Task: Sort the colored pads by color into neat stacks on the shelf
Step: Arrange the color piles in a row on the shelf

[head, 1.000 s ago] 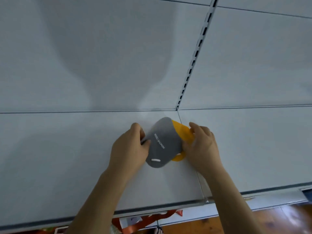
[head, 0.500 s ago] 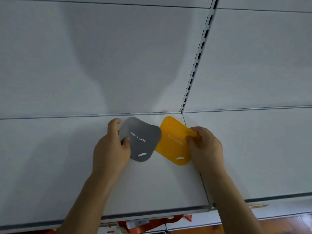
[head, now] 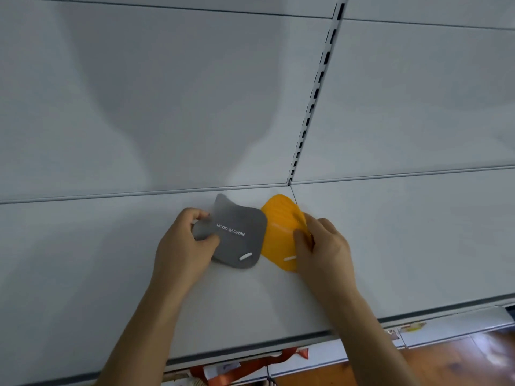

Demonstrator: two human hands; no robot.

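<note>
A grey pad [head: 239,235] with white "REMOVE ODOR" lettering sits near the back of the white shelf [head: 111,260], its far corner curled up. My left hand [head: 184,249] grips its left edge with thumb on top. Right beside it, edges touching, is a yellow ribbed pad [head: 280,232], tilted up on its right side. My right hand [head: 323,249] pinches that right edge. Both pads show a small white slot near the front corner.
A slotted upright rail [head: 315,96] runs up the white back panel, meeting the shelf seam just behind the yellow pad. The shelf's front edge [head: 250,349] lies near me; below it are orange and white packages [head: 223,369] and a wooden floor [head: 459,360].
The grey pad lay on top of the yellow one a second ago. My hands pulled them apart sideways, grey to the left, yellow to the right; now they sit side by side.
</note>
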